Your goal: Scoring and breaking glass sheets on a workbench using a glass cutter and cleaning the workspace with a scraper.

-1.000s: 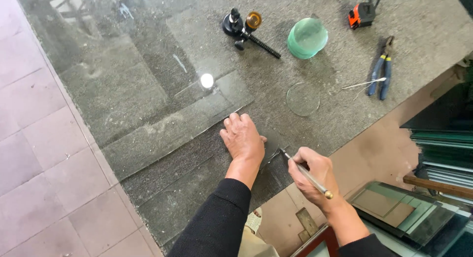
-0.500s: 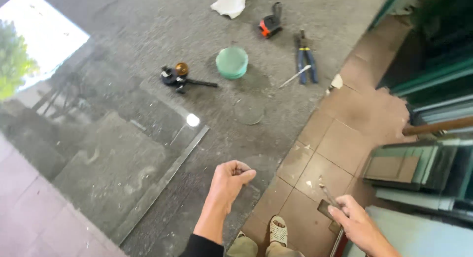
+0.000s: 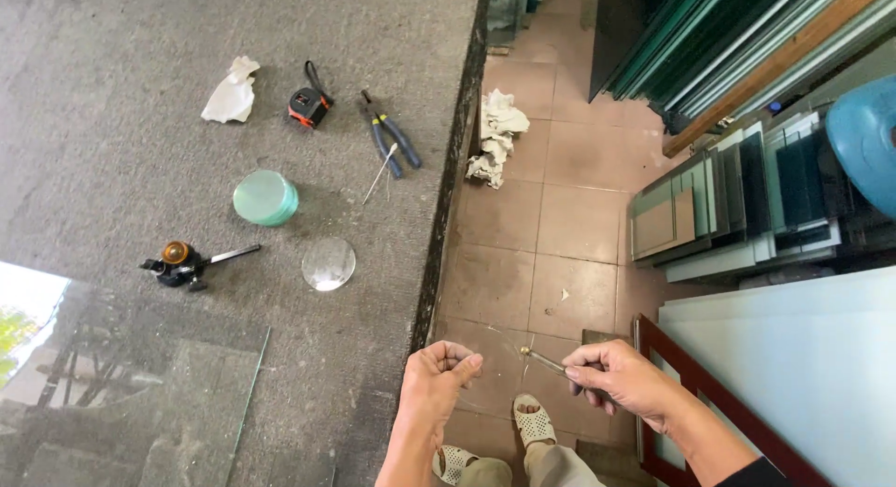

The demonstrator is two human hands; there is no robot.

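Note:
My right hand (image 3: 623,382) pinches a thin pencil-like glass cutter (image 3: 543,360), its tip pointing left over the tiled floor. My left hand (image 3: 439,379) is loosely closed, thumb against fingertips, just off the grey table's edge (image 3: 446,188); whether a sliver sits between the fingers I cannot tell. On the table lie a clear round glass disc (image 3: 329,264), a stack of green round discs (image 3: 266,198) and a circle cutter with an orange knob (image 3: 182,261). A large glass sheet (image 3: 131,394) covers the near left of the table.
Blue-handled pliers (image 3: 390,144), an orange tape measure (image 3: 307,104) and a white rag (image 3: 230,93) lie farther back. Another rag (image 3: 495,132) hangs by the table edge. Glass panes (image 3: 737,207) lean at the right. My sandalled feet (image 3: 534,420) stand on the tiles.
Both hands left the glass sheet and drew back past the table edge over the floor. The left hand went from flat to closed. The view swung right.

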